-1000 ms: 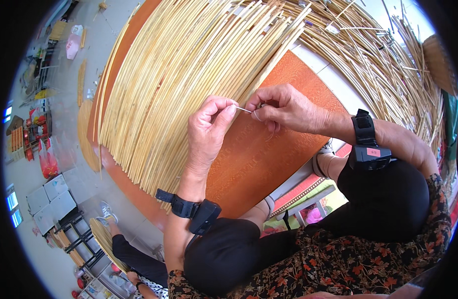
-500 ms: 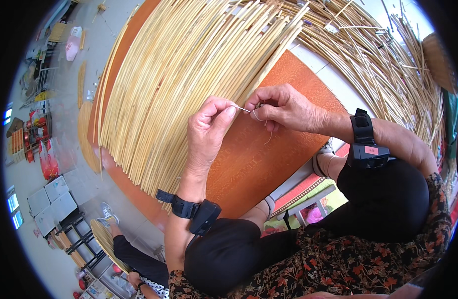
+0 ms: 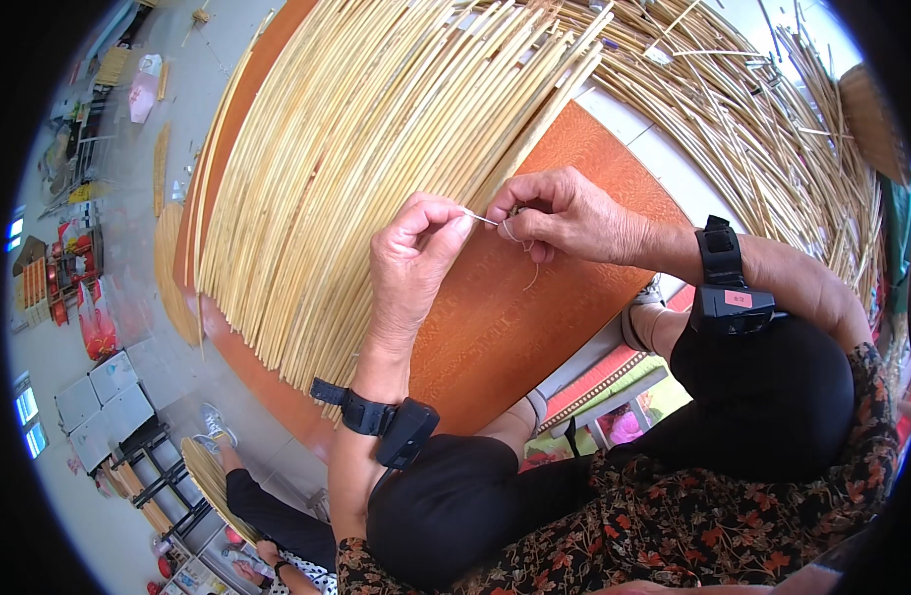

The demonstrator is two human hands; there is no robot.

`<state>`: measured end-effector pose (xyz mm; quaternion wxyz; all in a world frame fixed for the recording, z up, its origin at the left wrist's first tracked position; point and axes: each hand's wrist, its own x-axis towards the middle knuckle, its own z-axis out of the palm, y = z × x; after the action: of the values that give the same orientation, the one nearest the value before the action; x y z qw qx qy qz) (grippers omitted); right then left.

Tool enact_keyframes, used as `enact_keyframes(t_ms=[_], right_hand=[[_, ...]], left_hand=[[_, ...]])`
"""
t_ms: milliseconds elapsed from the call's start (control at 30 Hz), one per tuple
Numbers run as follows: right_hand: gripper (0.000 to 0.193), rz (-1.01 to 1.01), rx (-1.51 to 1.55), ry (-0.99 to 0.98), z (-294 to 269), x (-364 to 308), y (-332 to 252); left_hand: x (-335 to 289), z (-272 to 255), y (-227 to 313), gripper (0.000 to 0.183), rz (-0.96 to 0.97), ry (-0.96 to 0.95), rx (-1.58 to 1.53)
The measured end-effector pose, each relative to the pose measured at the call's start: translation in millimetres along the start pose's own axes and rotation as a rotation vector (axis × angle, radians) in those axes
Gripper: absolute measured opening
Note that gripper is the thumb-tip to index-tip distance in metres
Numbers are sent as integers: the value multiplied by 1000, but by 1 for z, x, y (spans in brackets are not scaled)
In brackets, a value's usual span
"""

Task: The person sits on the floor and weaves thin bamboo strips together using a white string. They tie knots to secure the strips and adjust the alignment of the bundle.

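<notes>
Left hand (image 3: 416, 248): pinching thin white thread (image 3: 481, 217)
Right hand (image 3: 550, 213): pinching it
Slender yellow stalks (image 3: 327, 178): laid parallel beyond left hand; remainder unclear

Tabletop (image 3: 505, 332): bare stretch below the hands, passable from beneath.
Stalks (image 3: 327, 178): dense layer blocking the left side.
Thin strand (image 3: 483, 219): bars the gap between left hand (image 3: 413, 250) and right hand (image 3: 567, 220).
Knees (image 3: 773, 402): crowd the near side.
</notes>
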<state>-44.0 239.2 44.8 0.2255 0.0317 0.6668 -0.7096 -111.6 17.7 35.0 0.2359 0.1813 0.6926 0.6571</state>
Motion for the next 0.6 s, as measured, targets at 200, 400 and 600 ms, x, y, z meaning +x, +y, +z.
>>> enact_keyframes(t_ms=[200, 400, 600], right_hand=[[21, 5, -4, 1, 0, 0, -1], [21, 2, -5, 9, 1, 0, -2], [21, 0, -12, 6, 0, 1, 0]], left_hand=[[-1, 0, 1, 3, -4, 12, -21], [0, 0, -1, 4, -5, 10, -25], [1, 1, 2, 3, 15, 6, 11]])
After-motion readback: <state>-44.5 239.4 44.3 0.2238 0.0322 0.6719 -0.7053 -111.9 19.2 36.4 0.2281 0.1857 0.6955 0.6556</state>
